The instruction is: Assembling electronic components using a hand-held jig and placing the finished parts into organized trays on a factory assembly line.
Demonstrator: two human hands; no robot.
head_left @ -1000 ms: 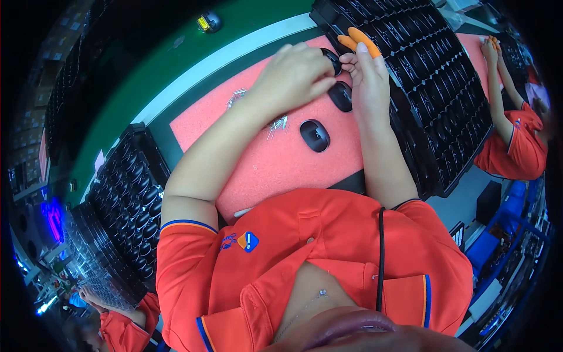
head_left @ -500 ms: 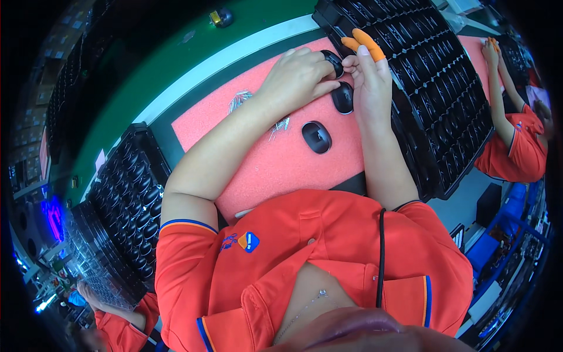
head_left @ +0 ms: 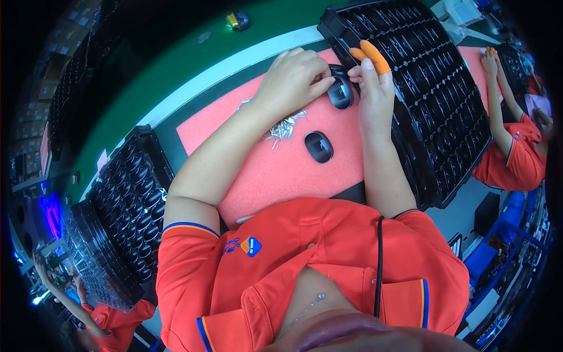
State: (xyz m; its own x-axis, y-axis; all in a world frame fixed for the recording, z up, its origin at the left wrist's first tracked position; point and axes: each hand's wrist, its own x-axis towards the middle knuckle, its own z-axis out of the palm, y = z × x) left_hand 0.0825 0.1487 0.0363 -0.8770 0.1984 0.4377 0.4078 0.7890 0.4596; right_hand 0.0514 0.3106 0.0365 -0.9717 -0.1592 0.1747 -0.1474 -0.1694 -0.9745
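Left hand (head_left: 295,76): half-curled, thumb and index bent in toward the rim of a glossy black rounded plastic shell (head_left: 340,95); the contact is small and shadowed, so can't tell if it's gripped. Right hand (head_left: 376,97): thumb and index nearly together, orange rubber finger covers (head_left: 380,61) on raised fingers; any small piece between the tips can't be made out. That shell lies on the pink foam mat (head_left: 252,182), between the hands, another dark piece (head_left: 336,70) just behind it. Nearer the body, a lone black oval shell (head_left: 318,146) lies untouched, recess up. Progress: seems mid-work, one shell being handled, the lone one waiting or set aside, unclear which; slim silvery pieces (head_left: 285,128) sit loose in a heap, unused. Farther right, black moulded plastic trays (head_left: 410,88) stand beside the mat.
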